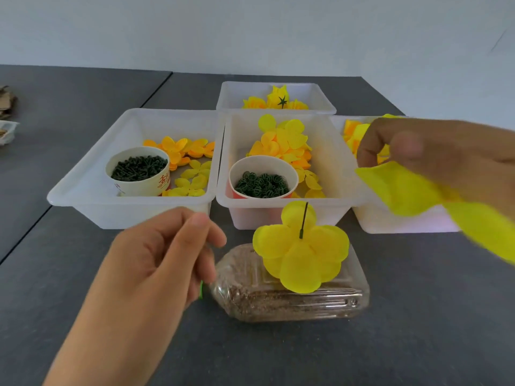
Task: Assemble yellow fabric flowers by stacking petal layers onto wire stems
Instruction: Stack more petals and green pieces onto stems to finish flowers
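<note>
Craft workbench, sorting bins of petals, plain wall

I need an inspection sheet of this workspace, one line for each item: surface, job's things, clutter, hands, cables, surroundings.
Surface: dark grey table, seams visible at left.
Job's things: yellow petal layer threaded on a wire stem that stands up from a sand-filled plastic bottle lying on its side; four white trays with yellow and orange petals; two paper cups of dark green small parts.
Clutter: cardboard scraps and a small packet at far left edge.
Hands: left hand fingers curled, nothing plainly seen in them; right hand pinches a large yellow petal piece.
Cables: nothing seen.
Surroundings: plain pale wall behind.
</note>
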A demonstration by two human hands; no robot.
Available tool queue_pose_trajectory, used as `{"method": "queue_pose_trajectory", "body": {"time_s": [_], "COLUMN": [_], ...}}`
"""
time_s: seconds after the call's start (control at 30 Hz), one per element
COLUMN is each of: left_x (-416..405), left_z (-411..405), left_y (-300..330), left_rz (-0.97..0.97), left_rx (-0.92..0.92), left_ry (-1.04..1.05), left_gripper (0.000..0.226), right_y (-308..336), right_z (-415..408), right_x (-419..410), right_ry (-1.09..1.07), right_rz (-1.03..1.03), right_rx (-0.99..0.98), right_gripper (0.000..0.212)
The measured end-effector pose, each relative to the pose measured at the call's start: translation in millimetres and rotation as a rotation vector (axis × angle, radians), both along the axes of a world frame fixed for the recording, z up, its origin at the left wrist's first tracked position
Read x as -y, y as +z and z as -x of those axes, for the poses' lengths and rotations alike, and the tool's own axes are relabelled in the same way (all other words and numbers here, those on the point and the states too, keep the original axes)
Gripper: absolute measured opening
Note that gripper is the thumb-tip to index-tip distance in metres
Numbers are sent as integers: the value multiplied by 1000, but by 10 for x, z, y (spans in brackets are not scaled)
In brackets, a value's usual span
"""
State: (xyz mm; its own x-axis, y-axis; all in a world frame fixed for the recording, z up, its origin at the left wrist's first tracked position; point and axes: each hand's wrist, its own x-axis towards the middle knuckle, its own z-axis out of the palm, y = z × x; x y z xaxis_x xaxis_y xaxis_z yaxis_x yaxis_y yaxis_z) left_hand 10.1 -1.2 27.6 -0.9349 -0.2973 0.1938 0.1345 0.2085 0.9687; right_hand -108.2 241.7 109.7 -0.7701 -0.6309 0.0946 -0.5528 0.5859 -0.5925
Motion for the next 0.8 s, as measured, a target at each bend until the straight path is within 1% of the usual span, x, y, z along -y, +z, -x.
{"method": "queue_pose_trajectory", "body": {"time_s": [0.03, 0.07, 0.13, 0.23, 0.33, 0.4, 0.47, 0.5, 0.57, 0.63, 0.7, 0.73, 0.8], "left_x": [-26, -63, -168, -355, -473, -490, -465, -442, -399, -374, -358, -341, -304], "left_z": [14, 31, 60, 62, 25, 21, 52, 69, 88, 98, 106, 114, 140], "left_y": [53, 103, 187, 266, 315, 341, 346, 339, 326, 325, 322, 311, 294], "left_rz": [4, 3, -15, 2, 87, 119, 73, 59, 61, 49, 64, 104, 189], "left_rx": [-23, -40, -39, 31, 58, 62, 58, 58, 63, 70, 69, 57, 13], "left_ry": [-32, -75, -191, -349, -354, -326, -312, -303, -281, -253, -250, -245, -226], "left_gripper": [34, 38, 46, 62, 72, 61, 45, 45, 54, 47, 41, 41, 44], "right_y": [17, 35, 97, 66, -65, -105, -109, -104, -81, -58, -58, -67, -99], "right_z": [18, 3, -73, -267, -302, -335, -357, -363, -332, -265, -197, -165, -115], "right_x": [-2, 4, 104, 243, 376, 436, 462, 460, 430, 366, 299, 270, 235], "right_ry": [-16, -2, -16, 31, -25, -74, -102, -104, -98, -83, -45, -29, 2], "right_rz": [18, 47, 91, 197, 204, 226, 263, 294, 385, 420, 417, 404, 362], "right_rx": [32, 55, 27, -45, -199, -272, -274, -235, -43, 190, 396, 462, 525], "right_gripper": [26, 15, 17, 16, 14, 11, 5, 6, 18, 30, 34, 35, 39]}}
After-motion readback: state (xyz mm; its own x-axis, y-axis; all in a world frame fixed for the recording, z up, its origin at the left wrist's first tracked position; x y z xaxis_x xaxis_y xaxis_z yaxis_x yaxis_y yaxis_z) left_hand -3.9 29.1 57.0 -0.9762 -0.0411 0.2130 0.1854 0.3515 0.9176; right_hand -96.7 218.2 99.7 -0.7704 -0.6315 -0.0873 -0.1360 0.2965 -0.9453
